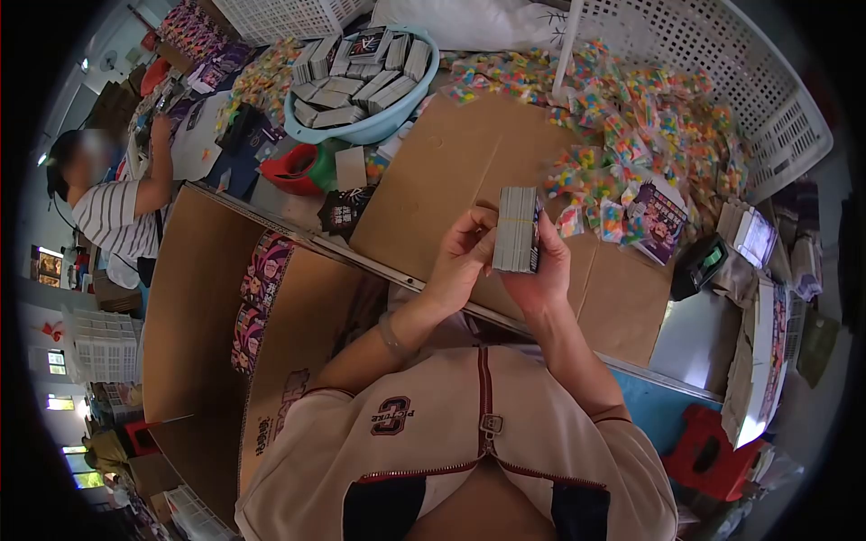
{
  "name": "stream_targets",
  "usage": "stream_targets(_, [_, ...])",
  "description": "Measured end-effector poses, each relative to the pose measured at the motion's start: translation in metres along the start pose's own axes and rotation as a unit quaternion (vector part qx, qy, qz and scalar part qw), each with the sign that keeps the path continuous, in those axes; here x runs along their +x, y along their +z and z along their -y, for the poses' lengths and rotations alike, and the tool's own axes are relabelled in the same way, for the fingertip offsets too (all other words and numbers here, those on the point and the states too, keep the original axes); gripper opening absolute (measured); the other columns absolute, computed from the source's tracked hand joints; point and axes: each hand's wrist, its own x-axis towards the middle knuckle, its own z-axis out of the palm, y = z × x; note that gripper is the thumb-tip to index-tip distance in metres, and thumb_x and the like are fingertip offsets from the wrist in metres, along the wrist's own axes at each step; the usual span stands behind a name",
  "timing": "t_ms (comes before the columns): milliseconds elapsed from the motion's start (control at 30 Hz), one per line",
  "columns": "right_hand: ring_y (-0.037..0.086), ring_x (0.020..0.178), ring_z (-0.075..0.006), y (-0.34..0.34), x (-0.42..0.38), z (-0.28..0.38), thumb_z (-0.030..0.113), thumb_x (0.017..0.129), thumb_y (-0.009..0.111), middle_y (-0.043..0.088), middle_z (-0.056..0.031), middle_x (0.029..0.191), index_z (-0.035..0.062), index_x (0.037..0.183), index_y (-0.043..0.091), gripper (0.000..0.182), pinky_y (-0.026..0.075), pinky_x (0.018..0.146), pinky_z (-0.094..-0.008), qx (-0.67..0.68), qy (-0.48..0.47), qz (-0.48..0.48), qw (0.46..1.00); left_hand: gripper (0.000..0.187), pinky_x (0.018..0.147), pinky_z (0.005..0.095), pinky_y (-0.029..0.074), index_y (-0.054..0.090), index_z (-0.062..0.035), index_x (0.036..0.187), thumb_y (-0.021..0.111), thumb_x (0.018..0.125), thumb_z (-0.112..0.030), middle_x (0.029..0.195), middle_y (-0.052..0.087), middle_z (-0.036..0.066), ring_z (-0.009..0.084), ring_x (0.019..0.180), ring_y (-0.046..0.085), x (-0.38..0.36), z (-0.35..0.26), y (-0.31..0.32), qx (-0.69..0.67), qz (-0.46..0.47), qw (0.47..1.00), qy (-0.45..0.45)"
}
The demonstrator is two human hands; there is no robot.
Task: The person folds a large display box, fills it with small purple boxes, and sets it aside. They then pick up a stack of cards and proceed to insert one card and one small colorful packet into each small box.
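A: "Grip, both sides?"
B: "Left hand (465, 257) closed on the left side of a card stack (517, 242); right hand (543, 270) closed on its right."
A: "Stack's position?"
B: "Held up over a cardboard sheet (460, 171), thin band (517, 220) across it. Candy packets (631, 126) heaped beyond, rightward; light-blue basin (370, 132) of similar stacks beyond, leftward."

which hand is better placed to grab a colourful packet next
Right, probably: the right hand is nearer the colourful packets, while the left hand is beyond the card stack. Both hold it.
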Motion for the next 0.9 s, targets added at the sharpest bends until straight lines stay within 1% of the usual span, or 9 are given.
stream_targets(267, [0.064,0.098,-0.0244,-0.031,0.028,0.016,0.035,0.095,0.056,0.068,-0.0036,0.107,0.0096,0.116,0.062,0.033,0.049,0.087,-0.0461,0.068,-0.069,-0.092,0.991,0.016,0.050,0.0181,0.034,0.049,-0.0091,0.090,0.053,0.100,-0.021,0.085,0.055,0.001,0.0059,0.059,0.044,0.005,-0.015,-0.007,-0.029,0.058,0.996,-0.064])
stream_targets(333, [0.064,0.099,-0.0245,-0.053,0.043,0.024,0.036,0.097,0.054,0.068,-0.0027,0.106,0.0108,0.115,0.061,0.032,0.049,0.087,-0.0457,0.052,-0.109,-0.244,0.962,0.014,0.048,0.0190,0.034,0.049,-0.0082,0.091,0.053,0.100,-0.018,0.082,0.055,0.003,0.0067,0.057,0.045,0.015,-0.019,-0.015,-0.001,0.025,0.999,-0.041])
stream_targets(400, [0.064,0.098,-0.0227,-0.068,0.054,0.025,0.034,0.098,0.054,0.068,-0.0027,0.106,0.0118,0.114,0.061,0.028,0.050,0.086,-0.0440,0.024,-0.102,-0.219,0.970,0.012,0.045,0.0206,0.033,0.050,-0.0071,0.091,0.054,0.098,-0.016,0.081,0.055,0.003,0.0073,0.054,0.046,0.042,-0.034,-0.031,0.054,-0.055,0.996,-0.046])
stream_targets(500, [0.065,0.094,-0.0203,-0.076,0.072,0.008,0.030,0.097,0.058,0.067,-0.0027,0.104,0.0125,0.111,0.060,0.022,0.052,0.083,-0.0410,-0.024,-0.107,-0.234,0.966,0.010,0.043,0.0215,0.034,0.053,-0.0074,0.102,0.057,0.095,-0.013,0.080,0.056,0.002,0.0078,0.051,0.047,0.113,-0.053,-0.091,0.150,-0.253,0.951,0.089])
stream_targets(600, [0.066,0.088,-0.0218,-0.113,0.096,-0.009,0.026,0.097,0.059,0.065,-0.0032,0.098,0.0100,0.108,0.060,0.020,0.055,0.083,-0.0441,-0.034,-0.009,-0.219,0.975,0.058,0.050,0.0272,0.043,0.032,-0.0073,0.142,0.061,0.091,-0.012,0.101,0.058,0.007,0.0136,0.064,0.057,0.159,-0.085,-0.124,0.174,-0.405,0.889,0.122])
stream_targets(667, [0.066,0.088,-0.0221,-0.117,0.109,-0.011,0.027,0.097,0.058,0.066,-0.0040,0.099,0.0090,0.108,0.059,0.021,0.055,0.083,-0.0437,-0.030,-0.062,-0.242,0.968,0.084,0.060,0.0341,0.048,0.006,-0.0105,0.152,0.063,0.089,-0.012,0.122,0.052,0.013,0.0203,0.082,0.060,0.168,-0.098,-0.134,0.194,-0.460,0.865,0.060])
stream_targets(733, [0.066,0.092,-0.0237,-0.118,0.122,0.005,0.027,0.098,0.056,0.066,-0.0060,0.103,0.0064,0.110,0.058,0.024,0.055,0.083,-0.0430,-0.082,-0.106,-0.347,0.928,0.085,0.065,0.0373,0.049,0.010,-0.0120,0.152,0.064,0.087,-0.012,0.128,0.049,0.015,0.0228,0.090,0.058,0.166,-0.088,-0.138,0.178,-0.468,0.862,0.078])
stream_targets(800, [0.065,0.090,-0.0221,-0.117,0.126,0.024,0.029,0.097,0.058,0.063,-0.0054,0.103,0.0064,0.110,0.055,0.026,0.055,0.078,-0.0421,-0.048,-0.150,-0.338,0.928,0.082,0.065,0.0347,0.047,0.014,-0.0125,0.152,0.064,0.086,-0.011,0.128,0.049,0.015,0.0217,0.086,0.057,0.155,-0.073,-0.131,0.212,-0.438,0.861,0.149])
stream_targets(900, [0.063,0.089,-0.0218,-0.126,0.140,0.031,0.033,0.096,0.060,0.059,-0.0042,0.108,0.0075,0.115,0.050,0.033,0.054,0.072,-0.0431,0.000,-0.206,-0.346,0.915,0.061,0.071,0.0340,0.050,0.035,-0.0092,0.142,0.063,0.088,-0.013,0.124,0.050,0.010,0.0190,0.090,0.058,0.130,-0.041,-0.106,0.263,-0.349,0.896,0.078])
